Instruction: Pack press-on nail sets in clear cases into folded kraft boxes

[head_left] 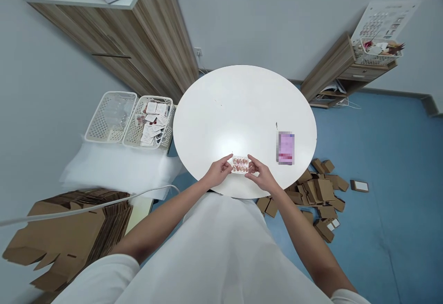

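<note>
A small pale card of press-on nails (240, 164), with two rows of pinkish-brown nails, is held just over the near edge of the white round table (238, 96). On its left side, my left hand (218, 172) grips it between thumb and fingers. My right hand (260, 174) pinches the opposite side, fingers at the upper corner and thumb at the lower one. Whether the card touches the tabletop, I cannot tell. To the right of my hands lies a flat rectangular thing with a blurred pink-purple face (286, 148).
At left, one white basket (92, 122) holds clear plastic pieces; another (129, 131) holds several nail cards. Below them are white sheets (114, 165) and stacked flat cardboard (76, 230). Small brown boxes (323, 191) cover the floor at right. Wooden cabinets (166, 32) stand behind.
</note>
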The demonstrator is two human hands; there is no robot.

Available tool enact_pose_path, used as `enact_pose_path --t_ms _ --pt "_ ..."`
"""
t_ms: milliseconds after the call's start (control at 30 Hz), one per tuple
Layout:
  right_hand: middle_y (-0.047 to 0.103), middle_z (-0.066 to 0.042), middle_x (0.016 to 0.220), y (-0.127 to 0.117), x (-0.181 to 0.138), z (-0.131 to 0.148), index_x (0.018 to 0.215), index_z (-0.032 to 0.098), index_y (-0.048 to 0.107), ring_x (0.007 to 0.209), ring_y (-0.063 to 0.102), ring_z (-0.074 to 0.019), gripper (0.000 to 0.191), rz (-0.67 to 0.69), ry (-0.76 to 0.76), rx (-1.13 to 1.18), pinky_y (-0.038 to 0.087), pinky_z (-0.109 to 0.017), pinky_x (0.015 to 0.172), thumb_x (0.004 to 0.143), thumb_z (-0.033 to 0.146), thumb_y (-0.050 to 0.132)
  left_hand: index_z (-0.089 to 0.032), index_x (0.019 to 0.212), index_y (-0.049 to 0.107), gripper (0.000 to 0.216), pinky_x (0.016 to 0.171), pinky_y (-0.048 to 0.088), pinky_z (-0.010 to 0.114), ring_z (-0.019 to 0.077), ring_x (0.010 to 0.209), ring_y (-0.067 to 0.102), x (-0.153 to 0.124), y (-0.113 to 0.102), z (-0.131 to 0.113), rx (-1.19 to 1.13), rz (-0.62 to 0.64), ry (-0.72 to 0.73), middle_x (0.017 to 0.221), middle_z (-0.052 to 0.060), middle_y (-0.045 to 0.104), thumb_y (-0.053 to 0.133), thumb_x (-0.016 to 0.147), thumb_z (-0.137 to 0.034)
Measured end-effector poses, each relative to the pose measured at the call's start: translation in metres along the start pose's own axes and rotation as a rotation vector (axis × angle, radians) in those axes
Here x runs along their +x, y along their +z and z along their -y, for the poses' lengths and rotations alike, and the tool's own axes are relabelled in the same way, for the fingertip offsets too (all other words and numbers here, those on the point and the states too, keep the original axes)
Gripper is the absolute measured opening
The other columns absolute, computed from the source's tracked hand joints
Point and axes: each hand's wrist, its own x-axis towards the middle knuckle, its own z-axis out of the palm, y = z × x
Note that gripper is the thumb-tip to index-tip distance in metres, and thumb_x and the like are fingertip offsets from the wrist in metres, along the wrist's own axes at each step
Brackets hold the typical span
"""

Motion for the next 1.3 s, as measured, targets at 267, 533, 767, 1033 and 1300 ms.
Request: enact_pose_path --t_ms 267,533,767,1033,1300 --pt "0.055 -0.002 0.094 -0.005 0.000 -0.012 0.132 0.029 0.033 0.068 0.055 -0.0121 0.066 -0.042 0.002 -0.052 0.048 -0.036 0.073 0.072 0.031 0.060 -0.026 0.129 0.040 0.073 0.076 0.044 0.031 0.0137 0.068 0.054 0.005 -0.002 -0.014 0.057 0.119 0.072 0.072 -0.002 0.055 0.068 0.062 -0.029" --pt "0.056 -0.003 0.094 -0.001 0.016 -0.021 0.132 0.032 0.031 0.067 0.054 -0.0138 0.066 0.007 -0.041 -0.136 0.049 -0.038 0.071 0.072 0.030 0.059 -0.027 0.121 0.049 0.066 0.074 0.041 0.030 0.0153 0.067 0.052 0.018 -0.014 -0.004 0.180 0.056 0.089 0.071 -0.001 0.056 0.071 0.059 -0.031" --pt "0.058 -0.001 0.092 0.029 0.066 -0.012 0.131 0.031 0.032 0.064 0.051 -0.0128 0.065 0.101 -0.038 -0.178 0.049 -0.036 0.070 0.072 0.028 0.058 -0.027 0.115 0.055 0.064 0.069 0.040 0.029 0.0148 0.062 0.049 0.029 -0.064 0.010 0.311 -0.053 0.114 0.071 -0.001 0.055 0.074 0.055 -0.030" --pt "0.057 -0.001 0.088 0.093 0.156 0.011 0.131 0.027 0.033 0.062 0.049 -0.0115 0.064 0.176 -0.041 -0.276 0.047 -0.032 0.065 0.071 0.024 0.058 -0.024 0.117 0.054 0.067 0.072 0.039 0.029 0.0154 0.062 0.050 0.052 -0.149 0.030 0.247 -0.177 0.004 0.071 -0.001 0.055 0.074 0.052 -0.022" --pt "0.058 0.000 0.089 0.152 0.234 0.023 0.131 0.025 0.032 0.062 0.051 -0.0103 0.065 0.162 0.050 -0.317 0.046 -0.029 0.066 0.072 0.020 0.057 -0.020 0.125 0.042 0.067 0.075 0.042 0.031 0.0177 0.076 0.053 0.093 -0.234 0.056 0.568 -0.066 -0.014 0.095 0.005 0.054 0.067 0.064 -0.026"
